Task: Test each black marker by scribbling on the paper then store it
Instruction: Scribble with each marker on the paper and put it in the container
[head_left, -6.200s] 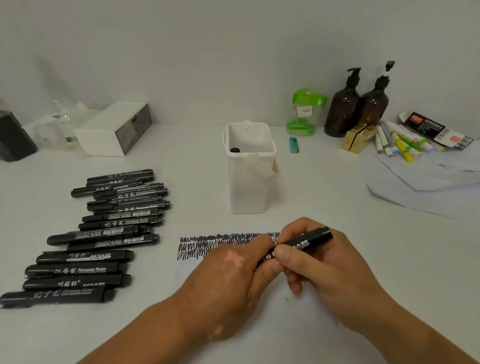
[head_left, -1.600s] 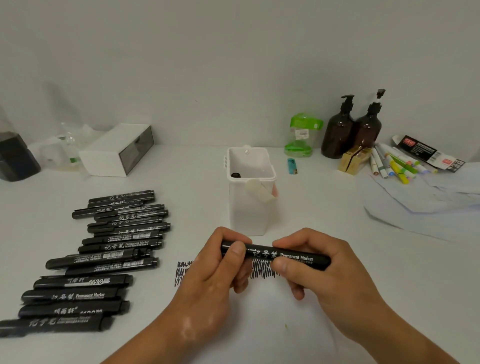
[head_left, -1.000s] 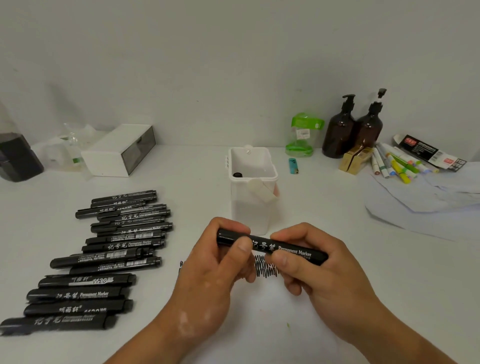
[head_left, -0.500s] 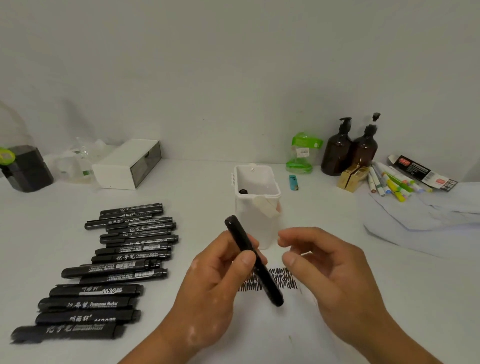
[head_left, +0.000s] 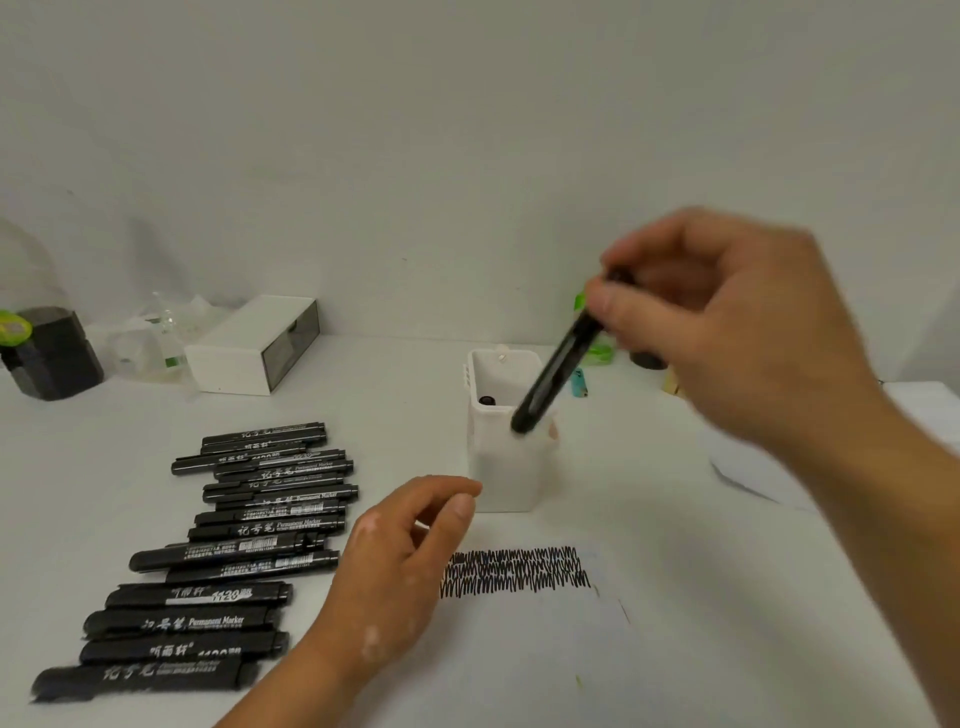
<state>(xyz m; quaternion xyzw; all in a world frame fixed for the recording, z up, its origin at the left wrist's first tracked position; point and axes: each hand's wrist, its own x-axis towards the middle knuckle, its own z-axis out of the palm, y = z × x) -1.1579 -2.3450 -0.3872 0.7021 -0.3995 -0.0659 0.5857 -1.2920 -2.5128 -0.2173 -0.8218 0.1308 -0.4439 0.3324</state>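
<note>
Step in hand: storage of a tested marker. The right hand (head_left: 727, 332) pinches the upper end of a capped black plastic marker (head_left: 556, 364), tilted, with its lower end over the near rim of the white rectangular plastic holder (head_left: 504, 467) at the tabletop's centre. One marker end (head_left: 487, 400) already shows inside. The left hand (head_left: 400, 566) hangs half-open and empty beside the scribbled white paper (head_left: 519, 649). Next move, as judged: bring the marker upright, lower it past the rim, release. The row of untested black markers (head_left: 249, 545) lies toward the left edge.

bin mouth (head_left: 501, 364) open | marker rows (head_left: 249, 530) crowd left | right table (head_left: 675, 519) bare
</note>
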